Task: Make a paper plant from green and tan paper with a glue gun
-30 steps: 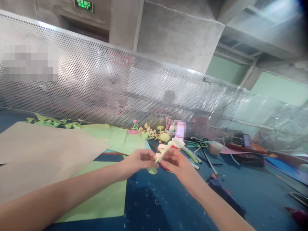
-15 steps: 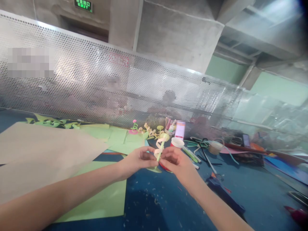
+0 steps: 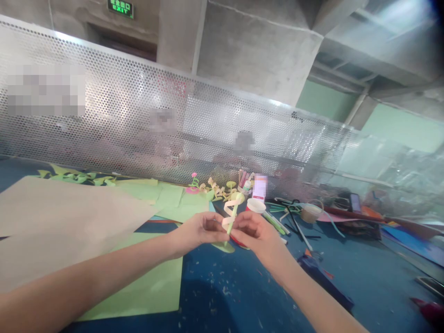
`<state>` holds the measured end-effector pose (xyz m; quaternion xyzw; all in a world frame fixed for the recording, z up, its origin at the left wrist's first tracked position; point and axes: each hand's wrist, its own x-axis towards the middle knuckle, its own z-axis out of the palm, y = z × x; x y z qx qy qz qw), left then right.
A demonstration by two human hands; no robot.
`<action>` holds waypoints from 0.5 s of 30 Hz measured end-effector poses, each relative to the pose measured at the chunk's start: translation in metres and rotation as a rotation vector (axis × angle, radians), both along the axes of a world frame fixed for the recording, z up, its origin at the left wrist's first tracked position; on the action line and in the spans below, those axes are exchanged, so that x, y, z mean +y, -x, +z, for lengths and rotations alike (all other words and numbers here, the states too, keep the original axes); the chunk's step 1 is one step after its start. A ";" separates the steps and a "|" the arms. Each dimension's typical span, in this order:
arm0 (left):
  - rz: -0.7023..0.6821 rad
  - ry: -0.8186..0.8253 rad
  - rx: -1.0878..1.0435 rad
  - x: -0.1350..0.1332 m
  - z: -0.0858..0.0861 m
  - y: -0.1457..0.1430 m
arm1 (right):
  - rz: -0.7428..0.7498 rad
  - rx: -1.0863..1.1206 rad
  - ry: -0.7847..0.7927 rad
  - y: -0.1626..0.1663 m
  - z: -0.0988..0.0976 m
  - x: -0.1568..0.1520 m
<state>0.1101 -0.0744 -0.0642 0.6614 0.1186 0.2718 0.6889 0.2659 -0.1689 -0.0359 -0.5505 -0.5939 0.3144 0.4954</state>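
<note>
Blue table (image 3: 208, 286), two hands (image 3: 197, 233) (image 3: 259, 232), one green stem (image 3: 231, 222)

- One head-worn camera supplies the view, looking out from above the person's two bare forearms (image 3: 100, 273), forward and down across a dark blue flat surface (image 3: 204, 296).
- The forearms enter at the lower left and along the bottom edge at right, meeting at the left hand (image 3: 198, 233) and right hand (image 3: 262, 236), just below the middle of the frame.
- The hands are fairly near; the silver perforated metal partition (image 3: 211, 120) stands farther off, beyond them.
- The wide framing is tilted: the partition's top edge slopes down rightward.
- Upward, it reaches a grey concrete wall (image 3: 256, 51) and a green lit exit sign (image 3: 120, 8).
</note>
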 end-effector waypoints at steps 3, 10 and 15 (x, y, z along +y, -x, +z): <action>0.005 -0.019 0.005 0.000 0.001 0.000 | 0.033 0.014 0.015 0.000 0.000 -0.002; 0.019 -0.039 0.020 0.000 0.002 0.001 | 0.021 0.007 0.027 -0.001 0.000 -0.003; 0.023 -0.035 0.009 0.001 0.001 0.001 | -0.015 0.025 0.030 0.000 0.001 -0.005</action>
